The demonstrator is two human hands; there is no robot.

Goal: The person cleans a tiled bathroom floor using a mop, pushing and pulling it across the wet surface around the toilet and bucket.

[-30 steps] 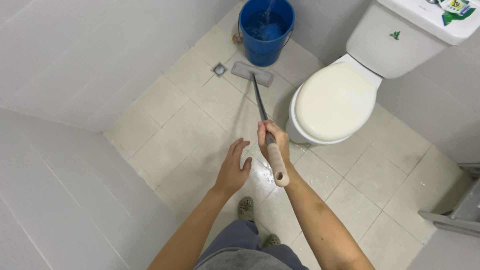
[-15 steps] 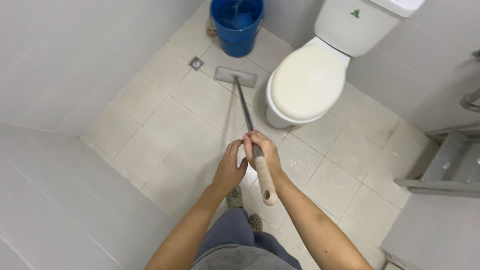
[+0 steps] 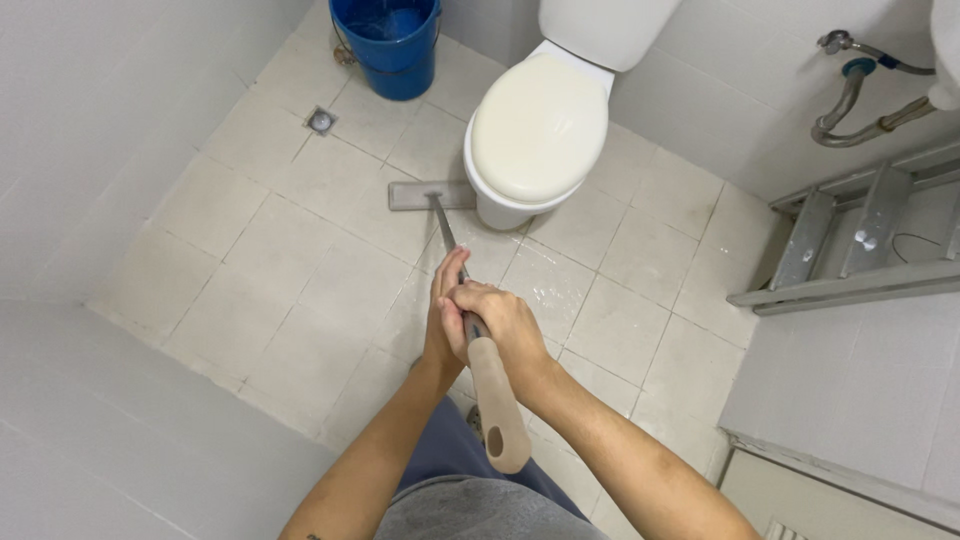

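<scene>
Left hand has joined the right hand, both now clenched on the mop handle; the mop head has slid back from the bucket to the toilet base.

Mop handle hidden inside both hands' grip. Far beyond them, bucket and toilet tank — cropped by top edge.

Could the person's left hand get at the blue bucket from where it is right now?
Probably not. The left hand grips the mop handle close to the body, while the blue bucket stands across the tiled floor, beyond the toilet.
</scene>
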